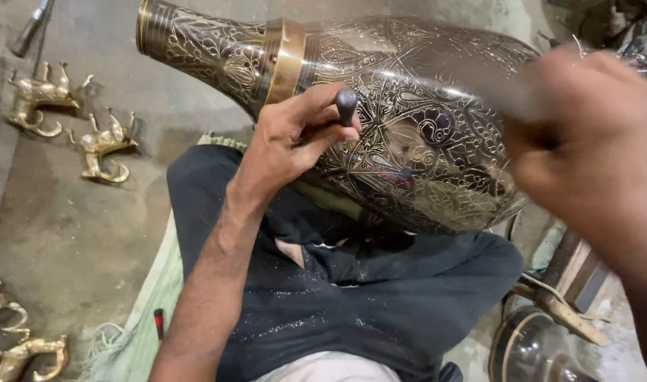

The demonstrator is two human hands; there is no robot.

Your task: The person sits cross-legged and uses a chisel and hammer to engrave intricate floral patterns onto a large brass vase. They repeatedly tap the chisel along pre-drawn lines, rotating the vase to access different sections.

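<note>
Brass, dark-finished and cut all over with fine scrollwork: that's the big vase [380, 106] lying on its side across the person's lap, neck pointing up-left with a plain gold band around the shoulder. It rests on dark trousers [380, 297] that are dusted with tiny bright metal flecks, so to me this looks like the engraving step itself, mid-pattern, not polishing.

Left hand [295, 134] is closed around a small chisel [346, 106] with a dark rounded head, tip pressed against the vase's belly. Right hand [585, 141] is up at the right, heavily blurred. It seems to be closed on a hammer [493, 95] or mallet showing only as a pale smear reaching toward the chisel, but honestly I can't tell the grip for sure.

My guess for what the next move needs: a light, square tap on the chisel head, tip kept on the line already cut, and the vase kept from rolling on the thighs. A slip would scratch the dark finish.

Further out: a greenish cloth [150, 297] under the legs with a small red-tipped tool [158, 322] on it, a grey concrete floor [68, 233], and several brass animal figurines [100, 145] lying at the left. Another dark rounded vessel [532, 350] sits at lower right beside some wooden pieces [574, 272].
</note>
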